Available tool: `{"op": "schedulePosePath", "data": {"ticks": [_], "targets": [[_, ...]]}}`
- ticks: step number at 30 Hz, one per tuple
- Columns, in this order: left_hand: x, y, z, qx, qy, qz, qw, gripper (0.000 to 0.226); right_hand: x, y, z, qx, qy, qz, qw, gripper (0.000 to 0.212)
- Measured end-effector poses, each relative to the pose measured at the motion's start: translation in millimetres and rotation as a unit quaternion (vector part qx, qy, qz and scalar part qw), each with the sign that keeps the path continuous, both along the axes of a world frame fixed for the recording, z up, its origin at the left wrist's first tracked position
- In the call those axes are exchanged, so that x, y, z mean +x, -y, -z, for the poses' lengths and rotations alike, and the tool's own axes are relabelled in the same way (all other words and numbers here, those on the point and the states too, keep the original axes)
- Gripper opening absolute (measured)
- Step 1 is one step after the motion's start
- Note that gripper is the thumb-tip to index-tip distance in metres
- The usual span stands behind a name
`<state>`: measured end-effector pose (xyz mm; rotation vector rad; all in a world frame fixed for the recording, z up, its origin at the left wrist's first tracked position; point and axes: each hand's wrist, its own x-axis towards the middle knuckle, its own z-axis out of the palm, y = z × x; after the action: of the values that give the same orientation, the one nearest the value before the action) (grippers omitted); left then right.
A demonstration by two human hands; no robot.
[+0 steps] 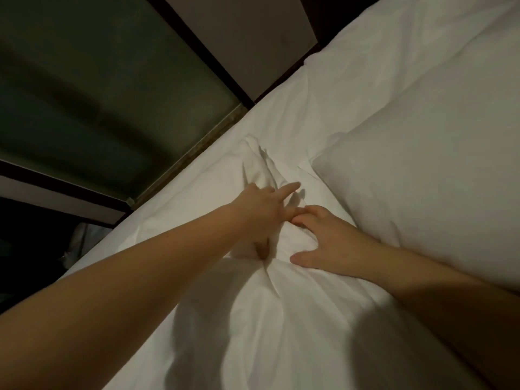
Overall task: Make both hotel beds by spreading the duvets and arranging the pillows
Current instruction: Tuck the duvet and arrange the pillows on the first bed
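Duvet (pixel 253 327): white, spread over the bed up to the pillow; creases are gathered into a raised fold between the two hands.
Pillow (pixel 422 164): white, laid at the right, touching the duvet, just beside the right hand.
Left hand (pixel 257 216): laid on the duvet; fingers are held straight, the index stretched forward, the thumb pressed down into the fabric; nothing is gripped.
Right hand (pixel 329 240): pressed on the duvet, fingers spread and slightly bent, thumb splayed; nothing is gripped.
Contact: fingertips of both hands are seen touching.
Wall panel (pixel 84 94): dark green, framed by dark strips, beyond the bed's left edge.
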<state>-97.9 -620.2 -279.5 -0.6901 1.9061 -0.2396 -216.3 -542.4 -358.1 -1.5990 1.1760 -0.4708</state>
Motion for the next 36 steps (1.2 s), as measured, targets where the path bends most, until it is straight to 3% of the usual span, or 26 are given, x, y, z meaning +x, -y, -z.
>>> {"op": "schedulePosePath", "data": {"ticks": [6, 13, 16, 20, 21, 24, 26, 29, 36], "targets": [[13, 12, 10, -0.043, -0.047, 0.063, 0.996, 0.106, -3, -2, 10, -0.087, -0.005, 0.007, 0.996, 0.068], [20, 12, 4, -0.037, -0.049, 0.09, 0.994, 0.071, -3, -7, 16, -0.149, 0.072, 0.031, 0.986, 0.051], [24, 10, -8, -0.02, -0.097, 0.125, 0.987, 0.062, -4, -11, 11, -0.133, 0.158, 0.025, 0.978, 0.039], [11, 14, -18, -0.04, 0.043, 0.125, 0.99, 0.077, -3, -14, 8, -0.055, 0.244, -0.03, 0.968, 0.034], [8, 14, -20, -0.04, 0.038, 0.131, 0.99, 0.073, -5, -13, 8, -0.038, 0.266, -0.025, 0.963, 0.033], [17, 16, -35, -0.027, -0.002, 0.186, 0.982, 0.05, -9, -3, 13, -0.011, 0.318, 0.096, 0.943, 0.026], [23, 14, -44, -0.022, 0.016, 0.139, 0.99, 0.054, -10, 2, 22, -0.019, 0.264, 0.14, 0.954, 0.033], [29, 13, -41, -0.031, 0.09, 0.105, 0.99, 0.062, -9, 7, 35, -0.026, 0.16, 0.102, 0.981, 0.049], [39, 6, -24, -0.019, 0.076, -0.075, 0.994, 0.061, -10, 10, 33, 0.03, 0.104, 0.091, 0.99, 0.064]]}}
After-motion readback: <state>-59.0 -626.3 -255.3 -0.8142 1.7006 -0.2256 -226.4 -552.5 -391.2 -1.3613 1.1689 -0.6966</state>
